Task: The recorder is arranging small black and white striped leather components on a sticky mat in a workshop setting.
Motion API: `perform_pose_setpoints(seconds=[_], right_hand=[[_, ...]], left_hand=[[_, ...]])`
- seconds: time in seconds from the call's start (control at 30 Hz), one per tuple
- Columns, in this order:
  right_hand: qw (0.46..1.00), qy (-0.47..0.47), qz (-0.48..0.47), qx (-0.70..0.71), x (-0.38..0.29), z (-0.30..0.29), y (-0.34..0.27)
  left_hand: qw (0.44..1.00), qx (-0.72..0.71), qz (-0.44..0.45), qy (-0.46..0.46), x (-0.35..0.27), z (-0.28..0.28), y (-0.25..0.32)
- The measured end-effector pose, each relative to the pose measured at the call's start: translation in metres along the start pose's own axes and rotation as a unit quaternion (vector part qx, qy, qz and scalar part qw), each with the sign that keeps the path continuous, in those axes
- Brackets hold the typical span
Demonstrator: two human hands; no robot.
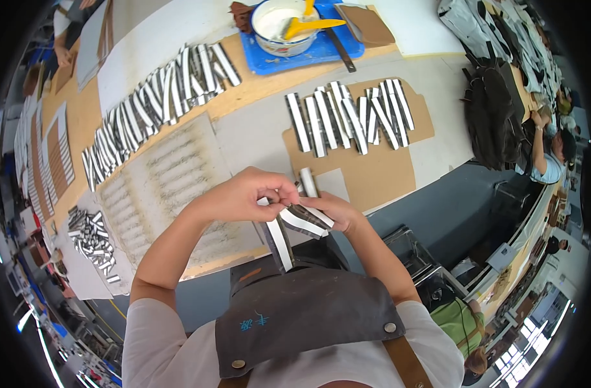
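Close together at the table's near edge, both my hands hold narrow dark strips with a white band along each. My left hand (249, 196) pinches a dark-and-white strip (279, 242) that hangs down over my apron. My right hand (331, 208) grips more strips (305, 220), bent or folded between the two hands. Another strip (308, 182) sticks up beyond my right fingers. A group of similar strips (358, 116) lies on brown cardboard (373, 169) ahead to the right. A long row of strips (164, 97) lies at the upper left.
A blue tray (261, 63) carries a bowl (285, 47) of white paste with yellow-handled brushes. Short pieces (92, 240) are heaped at the left. A stained board (179, 179) lies beside my left forearm. Dark fabric pieces (491, 111) hang over the right edge. A co-worker (547, 155) is at far right.
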State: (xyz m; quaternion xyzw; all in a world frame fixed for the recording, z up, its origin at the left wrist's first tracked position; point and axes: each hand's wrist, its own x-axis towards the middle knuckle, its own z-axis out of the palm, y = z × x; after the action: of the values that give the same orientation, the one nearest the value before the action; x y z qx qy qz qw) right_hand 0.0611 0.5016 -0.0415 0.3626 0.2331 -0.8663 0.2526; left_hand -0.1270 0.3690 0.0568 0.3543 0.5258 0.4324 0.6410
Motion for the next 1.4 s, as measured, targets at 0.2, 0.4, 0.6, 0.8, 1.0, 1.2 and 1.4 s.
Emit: perform_pose_setpoints(seconds=[0.2, 0.4, 0.6, 0.8, 1.0, 1.2, 1.4], right_hand=[[0.96, 0.168, -0.216, 0.051, -0.038, -0.051, -0.054], [0.865, 0.317, -0.386, -0.041, -0.049, -0.107, -0.127], [0.764, 0.421, -0.373, -0.315, -0.029, -0.126, -0.161], [0.785, 0.377, -0.39, -0.3, -0.037, -0.099, -0.151], [0.869, 0.211, -0.217, -0.391, -0.022, -0.084, -0.12], [0.877, 0.365, -0.248, -0.19, -0.017, -0.088, -0.132], [0.825, 0.375, -0.333, -0.26, 0.013, -0.086, -0.119]], left_hand=[[0.999, 0.049, 0.011, -0.003, 0.053, -0.001, -0.001], [0.998, -0.008, -0.018, 0.052, 0.08, -0.008, -0.008], [0.999, 0.027, -0.026, -0.015, 0.106, -0.013, -0.008], [0.999, -0.004, 0.011, -0.044, 0.141, -0.034, -0.011], [0.999, -0.013, 0.027, -0.019, 0.177, -0.064, -0.03], [0.988, 0.073, -0.021, 0.138, 0.179, -0.077, -0.046], [0.755, 0.52, 0.177, 0.358, 0.181, -0.047, -0.069]])
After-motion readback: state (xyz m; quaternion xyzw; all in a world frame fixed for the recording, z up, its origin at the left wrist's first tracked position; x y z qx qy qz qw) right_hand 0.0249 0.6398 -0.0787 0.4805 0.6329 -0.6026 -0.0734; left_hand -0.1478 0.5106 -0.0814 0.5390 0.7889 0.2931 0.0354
